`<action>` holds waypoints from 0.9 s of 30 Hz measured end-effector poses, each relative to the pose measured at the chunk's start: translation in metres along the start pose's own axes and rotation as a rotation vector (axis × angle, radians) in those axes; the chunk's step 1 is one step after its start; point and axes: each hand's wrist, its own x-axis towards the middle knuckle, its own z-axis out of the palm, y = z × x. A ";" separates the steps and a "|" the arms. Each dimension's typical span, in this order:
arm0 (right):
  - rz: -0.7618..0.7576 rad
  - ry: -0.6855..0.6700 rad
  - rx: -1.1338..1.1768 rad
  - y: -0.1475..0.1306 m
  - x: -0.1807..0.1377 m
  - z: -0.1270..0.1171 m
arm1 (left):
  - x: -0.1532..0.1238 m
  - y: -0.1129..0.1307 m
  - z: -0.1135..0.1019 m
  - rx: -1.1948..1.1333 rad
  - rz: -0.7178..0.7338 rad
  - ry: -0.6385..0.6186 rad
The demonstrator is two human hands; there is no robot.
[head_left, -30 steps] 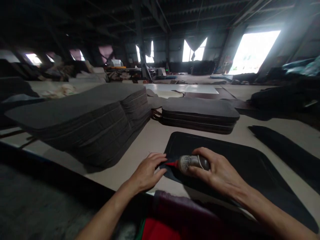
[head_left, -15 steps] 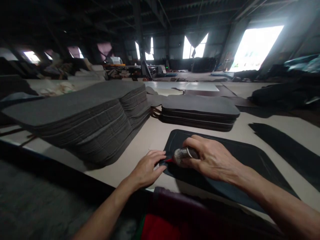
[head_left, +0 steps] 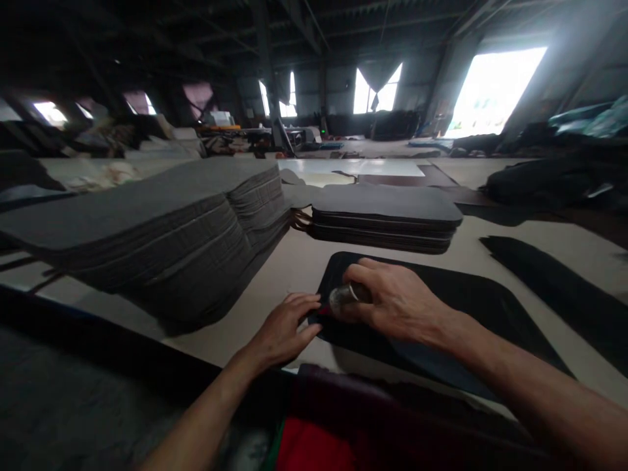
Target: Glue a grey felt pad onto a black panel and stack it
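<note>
A dark flat panel with rounded corners (head_left: pixel 471 294) lies on the pale tabletop in front of me. In my right hand (head_left: pixel 405 304) is a small squeeze bottle (head_left: pixel 342 297), gripped from above and tipped to the left. Its thin red nozzle (head_left: pixel 324 310) points down at the panel's left end. My left hand (head_left: pixel 279 332) rests at that same end, palm down, with thumb and fingers apart around the nozzle's tip. The fingertips touch the panel's edge. Whether anything comes out of the nozzle cannot be made out.
A tall stack of grey sheets (head_left: pixel 210 239) stands on the left. Behind the panel is a lower stack of similar pieces (head_left: pixel 383 209). Dark strips (head_left: pixel 544 278) lie to the right, and a black heap (head_left: pixel 544 183) sits farther back. The table's front edge runs close to me.
My right hand and the bottle have shifted slightly left, bringing the nozzle closer to my left fingertips. The view has turned a little; the left hand stays at the panel's end.
</note>
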 end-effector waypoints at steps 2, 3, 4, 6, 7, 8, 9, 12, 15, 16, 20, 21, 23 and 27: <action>-0.023 -0.005 -0.008 -0.003 0.003 -0.002 | 0.000 0.000 -0.001 -0.002 -0.010 -0.010; -0.025 -0.012 -0.011 -0.003 0.003 -0.004 | 0.000 0.000 -0.001 0.001 -0.015 -0.012; -0.019 -0.019 -0.015 -0.001 0.003 -0.008 | 0.000 0.000 -0.001 0.006 -0.018 -0.010; 0.009 -0.039 -0.023 0.005 0.000 -0.016 | -0.001 0.001 -0.001 0.013 -0.021 -0.003; 0.026 -0.050 -0.027 0.009 -0.002 -0.019 | -0.001 0.001 -0.001 0.018 -0.020 -0.003; 0.044 -0.059 -0.029 0.012 -0.004 -0.022 | -0.001 0.001 0.000 0.021 -0.016 -0.004; 0.057 -0.062 -0.031 0.016 -0.006 -0.024 | -0.001 0.001 0.000 0.023 -0.013 -0.005; 0.058 -0.040 -0.023 0.019 -0.008 -0.022 | 0.000 0.000 0.000 0.028 -0.008 -0.004; 0.020 -0.014 -0.005 0.012 -0.004 -0.014 | 0.001 0.000 -0.001 0.029 -0.012 -0.012; 0.003 -0.009 -0.001 0.009 -0.002 -0.012 | 0.001 -0.001 -0.001 0.031 -0.014 -0.017; -0.027 -0.056 -0.017 0.009 -0.003 -0.018 | 0.001 -0.003 -0.001 0.038 -0.015 -0.029; -0.014 -0.082 -0.017 0.012 -0.005 -0.023 | 0.001 -0.003 -0.001 0.041 -0.015 -0.029; 0.038 -0.127 -0.014 0.023 -0.014 -0.033 | 0.001 -0.005 -0.001 0.045 -0.018 -0.034; 0.177 -0.176 -0.039 0.052 -0.038 -0.051 | 0.001 -0.007 -0.001 0.042 -0.015 -0.045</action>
